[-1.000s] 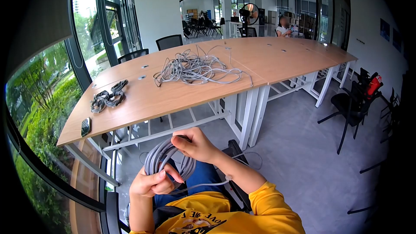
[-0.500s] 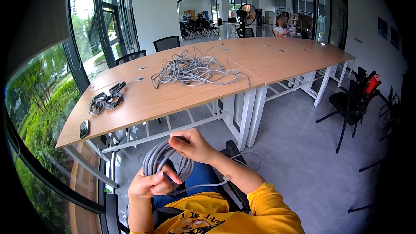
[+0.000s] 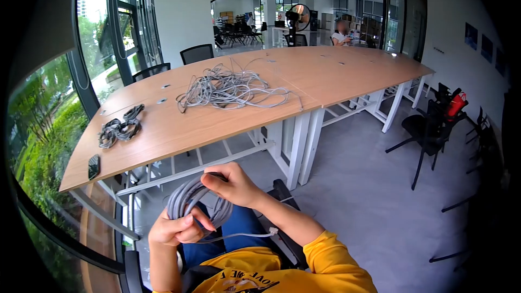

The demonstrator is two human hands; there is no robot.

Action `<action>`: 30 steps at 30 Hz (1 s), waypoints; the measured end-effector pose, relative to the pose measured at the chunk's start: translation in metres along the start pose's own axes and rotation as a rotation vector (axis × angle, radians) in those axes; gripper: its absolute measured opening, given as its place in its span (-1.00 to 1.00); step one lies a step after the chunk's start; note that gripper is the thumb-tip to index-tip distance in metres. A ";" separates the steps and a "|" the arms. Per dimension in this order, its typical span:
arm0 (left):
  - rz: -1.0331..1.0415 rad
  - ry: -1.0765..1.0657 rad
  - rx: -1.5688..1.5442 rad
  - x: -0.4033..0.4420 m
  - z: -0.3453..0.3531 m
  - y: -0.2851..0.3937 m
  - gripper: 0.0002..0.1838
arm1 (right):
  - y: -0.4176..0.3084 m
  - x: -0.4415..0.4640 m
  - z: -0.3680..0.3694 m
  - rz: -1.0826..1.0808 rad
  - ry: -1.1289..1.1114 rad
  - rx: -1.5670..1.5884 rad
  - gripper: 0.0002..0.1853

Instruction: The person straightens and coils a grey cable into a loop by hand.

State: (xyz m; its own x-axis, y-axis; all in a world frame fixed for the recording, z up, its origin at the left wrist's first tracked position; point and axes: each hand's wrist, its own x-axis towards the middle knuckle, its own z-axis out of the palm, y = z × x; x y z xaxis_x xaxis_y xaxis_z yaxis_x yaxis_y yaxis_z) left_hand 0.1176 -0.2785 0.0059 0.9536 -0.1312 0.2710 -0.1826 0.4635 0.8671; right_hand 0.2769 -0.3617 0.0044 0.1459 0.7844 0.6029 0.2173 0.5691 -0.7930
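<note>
A coil of grey cable [image 3: 187,195] is held above my lap between both hands. My left hand [image 3: 176,229] wraps round its lower left side, thumb on top. My right hand [image 3: 230,183] pinches the upper right side of the coil. From the coil's lower part a loose cable end with a small clear plug [image 3: 273,231] stretches to the right, below my right forearm. On the wooden table [image 3: 211,135] ahead lies a tangled heap of grey cable [image 3: 228,89]. Tied darker grey cable bundles [image 3: 120,128] lie to its left.
A phone [image 3: 94,167] lies at the table's left corner. Black chairs [image 3: 196,53] stand behind the table, and another chair [image 3: 426,130] with a red item is at the right. A fan [image 3: 297,19] and a seated person [image 3: 341,35] are farther back.
The view has turned slightly to the right, so the table and its cables appear farther left. Both hands keep their hold on the coil, with little visible change in grip.
</note>
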 end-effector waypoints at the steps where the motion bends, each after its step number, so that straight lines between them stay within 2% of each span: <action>1: 0.001 -0.043 0.051 0.004 -0.009 0.003 -0.59 | 0.003 0.004 -0.003 -0.017 0.018 -0.037 -0.58; 6: 0.010 -0.024 0.022 0.028 -0.046 0.013 -0.60 | 0.026 0.027 -0.019 0.080 0.106 -0.097 -0.61; 10: -0.004 -0.064 -0.014 0.047 -0.074 0.016 -0.60 | 0.037 0.044 -0.031 0.062 0.185 -0.074 -0.58; 13: -0.027 0.005 -0.022 0.062 -0.095 0.023 -0.62 | 0.044 0.060 -0.042 -0.006 0.252 -0.054 -0.57; 14: -0.034 -0.008 -0.014 0.068 -0.102 0.025 -0.62 | 0.048 0.066 -0.045 -0.038 0.283 -0.039 -0.61; 18: -0.058 0.113 -0.053 0.091 -0.134 0.035 -0.64 | 0.078 0.090 -0.063 0.057 0.329 -0.009 -0.71; 22: -0.069 0.195 -0.026 0.115 -0.182 0.042 -0.66 | 0.115 0.124 -0.087 0.158 0.325 -0.092 -0.62; 25: -0.072 0.406 -0.103 0.132 -0.222 0.041 -0.73 | 0.165 0.151 -0.098 0.271 0.413 -0.098 -0.46; 28: -0.083 0.536 -0.152 0.138 -0.256 0.034 -0.72 | 0.199 0.165 -0.103 0.312 0.420 -0.147 -0.41; 30: -0.087 0.546 -0.155 0.137 -0.270 0.029 -0.71 | 0.207 0.168 -0.103 0.369 0.405 -0.132 -0.40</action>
State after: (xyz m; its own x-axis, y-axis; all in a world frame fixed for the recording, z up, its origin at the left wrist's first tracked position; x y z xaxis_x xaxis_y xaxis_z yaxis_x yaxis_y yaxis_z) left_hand 0.3072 -0.0464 -0.0445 0.9566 0.2775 -0.0895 -0.0995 0.5994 0.7942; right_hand 0.4461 -0.1382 -0.0495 0.5880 0.7537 0.2934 0.1970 0.2184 -0.9558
